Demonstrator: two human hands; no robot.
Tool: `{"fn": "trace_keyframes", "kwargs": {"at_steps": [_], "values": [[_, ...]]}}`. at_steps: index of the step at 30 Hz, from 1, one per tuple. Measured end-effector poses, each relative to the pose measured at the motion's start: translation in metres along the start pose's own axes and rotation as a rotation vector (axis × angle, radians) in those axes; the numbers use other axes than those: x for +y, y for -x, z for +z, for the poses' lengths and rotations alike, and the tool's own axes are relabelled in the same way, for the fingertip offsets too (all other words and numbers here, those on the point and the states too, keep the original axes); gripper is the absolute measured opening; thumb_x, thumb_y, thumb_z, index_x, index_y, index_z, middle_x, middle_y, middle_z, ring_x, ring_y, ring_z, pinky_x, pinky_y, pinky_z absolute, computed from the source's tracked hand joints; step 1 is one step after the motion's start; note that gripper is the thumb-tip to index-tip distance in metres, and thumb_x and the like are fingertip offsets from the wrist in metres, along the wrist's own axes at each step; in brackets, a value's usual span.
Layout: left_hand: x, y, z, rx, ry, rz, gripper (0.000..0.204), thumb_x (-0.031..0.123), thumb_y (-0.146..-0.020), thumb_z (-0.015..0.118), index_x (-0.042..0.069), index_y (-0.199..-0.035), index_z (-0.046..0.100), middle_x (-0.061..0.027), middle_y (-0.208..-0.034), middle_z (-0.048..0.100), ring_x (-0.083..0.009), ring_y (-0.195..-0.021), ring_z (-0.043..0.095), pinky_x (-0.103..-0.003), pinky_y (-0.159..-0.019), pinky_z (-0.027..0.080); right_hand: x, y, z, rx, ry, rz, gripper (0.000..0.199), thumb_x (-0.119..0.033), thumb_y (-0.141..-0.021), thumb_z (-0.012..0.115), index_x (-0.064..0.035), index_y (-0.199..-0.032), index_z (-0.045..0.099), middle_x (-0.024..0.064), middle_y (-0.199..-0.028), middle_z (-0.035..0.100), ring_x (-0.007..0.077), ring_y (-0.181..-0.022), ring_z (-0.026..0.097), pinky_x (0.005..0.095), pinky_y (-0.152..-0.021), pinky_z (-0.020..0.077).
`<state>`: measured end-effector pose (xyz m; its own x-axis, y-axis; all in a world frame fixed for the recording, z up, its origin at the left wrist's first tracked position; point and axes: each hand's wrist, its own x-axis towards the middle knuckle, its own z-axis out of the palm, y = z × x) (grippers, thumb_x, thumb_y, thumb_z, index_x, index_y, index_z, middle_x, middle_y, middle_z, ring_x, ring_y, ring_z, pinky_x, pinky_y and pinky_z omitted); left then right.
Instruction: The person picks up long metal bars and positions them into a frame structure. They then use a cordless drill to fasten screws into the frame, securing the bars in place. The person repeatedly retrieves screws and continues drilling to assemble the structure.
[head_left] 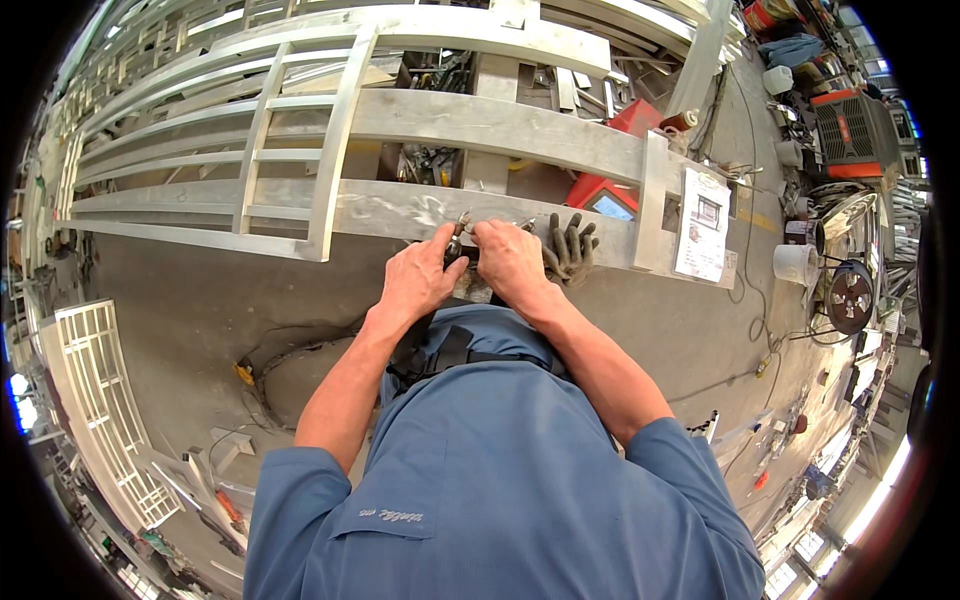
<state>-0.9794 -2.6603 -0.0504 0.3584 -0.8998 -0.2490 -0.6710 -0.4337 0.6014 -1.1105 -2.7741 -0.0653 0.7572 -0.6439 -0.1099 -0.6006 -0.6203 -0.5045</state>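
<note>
Close in front of my body, both bare hands meet at the near metal beam (385,208). My left hand (420,272) is closed around a small dark tool with a metal tip (456,244); its exact kind does not show. Right beside it, the fingers of my right hand (510,262) are pinched together at the tool's tip, and whatever lies between them is mostly hidden. A dirty grey work glove (570,250) rests on the beam just right of my right hand. Part of a small metal piece (529,225) shows beyond my right knuckles.
A welded metal frame (325,150) lies across the beams at left. Paper with a drawing (703,225) sits on the beam's right end. A red machine with a screen (606,204) is below the beams. Cables (262,375) trail on the floor; another frame (110,400) stands far left.
</note>
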Motion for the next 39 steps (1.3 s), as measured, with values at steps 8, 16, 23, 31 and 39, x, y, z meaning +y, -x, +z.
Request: {"fn": "trace_keyframes", "kwargs": {"at_steps": [8, 16, 23, 31, 39], "values": [[-0.014, 0.0, -0.009, -0.031, -0.036, 0.014, 0.058, 0.039, -0.089, 0.071, 0.012, -0.136, 0.052, -0.021, -0.096, 0.071, -0.041, -0.095, 0.068, -0.05, -0.081, 0.054, 0.003, -0.003, 0.002, 0.033, -0.183, -0.047, 0.014, -0.02, -0.092, 0.066, -0.0061, -0.089, 0.068, 0.0153, -0.086, 0.064, 0.0396, -0.078, 0.066, 0.0493, -0.068, 0.0531], [-0.019, -0.008, -0.022, -0.032, -0.031, -0.012, 0.057, 0.039, -0.089, 0.071, 0.012, -0.135, 0.052, -0.0197, -0.092, 0.071, -0.0406, -0.091, 0.069, -0.05, -0.077, 0.053, -0.01, -0.01, 0.0, 0.066, -0.058, -0.095, 0.019, -0.021, -0.09, 0.069, -0.003, -0.085, 0.062, 0.0178, -0.087, 0.061, 0.0386, -0.079, 0.066, 0.0476, -0.066, 0.0537], [-0.024, -0.012, -0.027, -0.033, -0.025, 0.017, 0.056, 0.038, -0.089, 0.071, 0.013, -0.135, 0.052, -0.0201, -0.091, 0.071, -0.0411, -0.09, 0.068, -0.05, -0.077, 0.053, -0.005, -0.018, 0.0, 0.049, -0.07, -0.217, 0.015, -0.015, -0.09, 0.066, -0.0016, -0.086, 0.061, 0.0175, -0.087, 0.06, 0.0373, -0.079, 0.066, 0.047, -0.066, 0.0536], [-0.025, -0.015, -0.036, -0.085, 0.066, -0.057, 0.061, 0.041, -0.085, 0.075, 0.014, -0.135, 0.054, -0.0192, -0.093, 0.072, -0.0403, -0.092, 0.069, -0.049, -0.08, 0.053, -0.003, -0.025, -0.005, 0.062, -0.181, -0.207, 0.019, -0.021, -0.09, 0.068, -0.0039, -0.085, 0.064, 0.0144, -0.085, 0.06, 0.0368, -0.077, 0.064, 0.0475, -0.066, 0.0528], [-0.029, -0.013, -0.051, -0.068, 0.14, 0.021, 0.066, 0.035, -0.078, 0.08, 0.009, -0.135, 0.06, -0.0144, -0.08, 0.072, -0.0302, -0.074, 0.07, -0.04, -0.072, 0.054, -0.005, -0.028, -0.008, 0.007, -0.491, -0.12, 0.022, -0.023, -0.09, 0.07, -0.0015, -0.088, 0.069, 0.0154, -0.083, 0.063, 0.0317, -0.072, 0.064, 0.043, -0.065, 0.05]]}}
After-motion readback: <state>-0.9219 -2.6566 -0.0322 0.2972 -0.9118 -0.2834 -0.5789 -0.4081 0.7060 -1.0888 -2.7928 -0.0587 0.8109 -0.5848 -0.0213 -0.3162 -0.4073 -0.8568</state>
